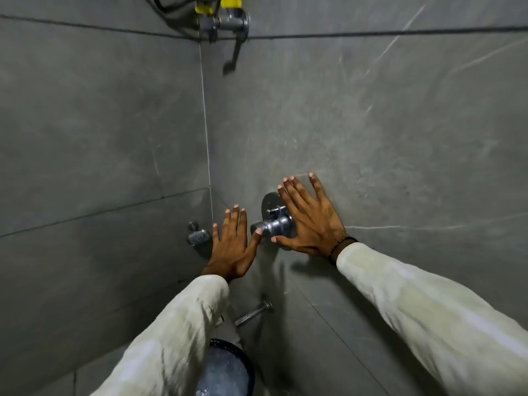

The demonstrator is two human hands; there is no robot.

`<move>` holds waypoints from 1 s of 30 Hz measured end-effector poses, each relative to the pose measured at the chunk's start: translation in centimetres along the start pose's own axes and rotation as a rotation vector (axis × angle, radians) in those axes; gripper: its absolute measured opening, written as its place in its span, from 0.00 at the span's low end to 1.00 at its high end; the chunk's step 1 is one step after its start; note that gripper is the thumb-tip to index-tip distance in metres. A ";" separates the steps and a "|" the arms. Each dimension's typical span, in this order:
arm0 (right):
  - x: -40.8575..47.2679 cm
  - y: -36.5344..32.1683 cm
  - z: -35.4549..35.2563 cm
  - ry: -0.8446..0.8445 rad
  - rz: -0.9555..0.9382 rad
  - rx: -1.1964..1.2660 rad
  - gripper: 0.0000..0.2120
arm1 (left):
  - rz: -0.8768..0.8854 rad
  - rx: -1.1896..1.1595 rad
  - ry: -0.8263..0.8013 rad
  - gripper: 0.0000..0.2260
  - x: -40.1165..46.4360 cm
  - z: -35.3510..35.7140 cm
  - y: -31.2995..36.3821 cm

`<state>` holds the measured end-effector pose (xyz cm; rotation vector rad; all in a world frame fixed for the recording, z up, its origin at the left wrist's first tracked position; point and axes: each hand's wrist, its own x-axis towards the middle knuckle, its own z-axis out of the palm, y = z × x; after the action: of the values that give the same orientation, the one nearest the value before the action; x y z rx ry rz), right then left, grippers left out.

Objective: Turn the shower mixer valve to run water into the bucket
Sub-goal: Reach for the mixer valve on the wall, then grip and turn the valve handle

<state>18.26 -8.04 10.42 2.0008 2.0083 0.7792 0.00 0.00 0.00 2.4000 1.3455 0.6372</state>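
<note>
A chrome shower mixer valve (275, 221) with a round plate and a protruding handle sits on the grey tiled wall. My left hand (233, 244) is spread open just left of it, its thumb tip touching the handle's end. On the valve's right side, my right hand (308, 221) lies flat and open, fingers splayed against the wall, thumb under the handle. Below, a chrome spout (253, 311) juts from the wall. A translucent bucket (225, 370) with a dark rim stands beneath, partly hidden by my left sleeve. No water stream is visible.
A small chrome tap (196, 234) is fixed on the left wall near the corner. High up are chrome fittings with yellow caps (225, 12) and a dark hose. Grey tiled walls meet in a corner left of the valve.
</note>
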 end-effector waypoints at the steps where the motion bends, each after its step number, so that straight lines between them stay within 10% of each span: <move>1: 0.4 -0.3 0.7 -0.021 -0.020 -0.041 0.59 | -0.049 -0.024 -0.013 0.36 0.3 0.8 0.0; 19: 3.0 -2.3 7.1 0.003 -0.099 -0.552 0.46 | -0.397 -0.621 -0.173 0.29 3.7 7.4 -2.2; 30: 3.1 -2.4 7.4 0.019 -0.084 -0.578 0.46 | -0.272 -0.148 -0.162 0.31 3.6 5.2 -2.6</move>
<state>19.63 -3.27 3.66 1.5686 1.6101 1.1943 2.48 4.14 -4.82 2.0557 1.4643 0.4412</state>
